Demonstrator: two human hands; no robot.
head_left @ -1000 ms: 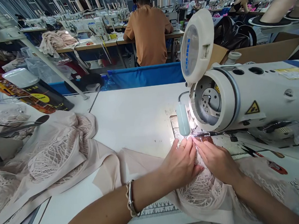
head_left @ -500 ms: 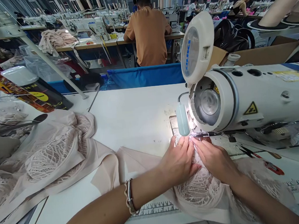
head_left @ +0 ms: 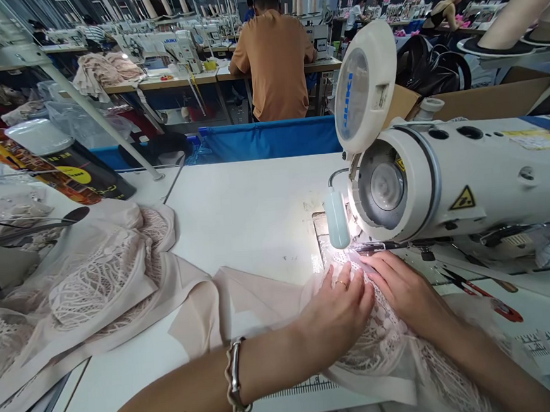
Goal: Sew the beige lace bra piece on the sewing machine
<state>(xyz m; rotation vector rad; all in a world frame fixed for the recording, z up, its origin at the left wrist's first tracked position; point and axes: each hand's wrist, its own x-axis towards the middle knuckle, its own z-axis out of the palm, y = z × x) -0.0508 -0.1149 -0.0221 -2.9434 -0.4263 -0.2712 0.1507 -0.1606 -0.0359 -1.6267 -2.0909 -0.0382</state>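
Pale pink lace fabric [head_left: 378, 344] runs from under the lit needle area of the white sewing machine [head_left: 492, 176] down over the table's front edge. My left hand [head_left: 340, 305], with a ring and a bracelet at the wrist, lies on the lace with its fingers spread. Close beside it, my right hand [head_left: 402, 285] rests on the fabric's right side, fingers stretched toward the needle area and close together; its fingertips lie on the cloth. A small lamp [head_left: 336, 219] lights the cloth just beyond the fingers. The needle itself cannot be made out.
More lace garments [head_left: 100, 283] are heaped at the left and join the cloth by a plain strip. Red-handled scissors [head_left: 484, 294] lie to the right. Spray cans [head_left: 66, 159] lean at the back left. A person [head_left: 270, 54] in a brown shirt sits beyond the table.
My left hand has moved back from the needle area and its fingers have spread. My right hand has shifted slightly right, its fingers flatter. More lace shows by the needle.
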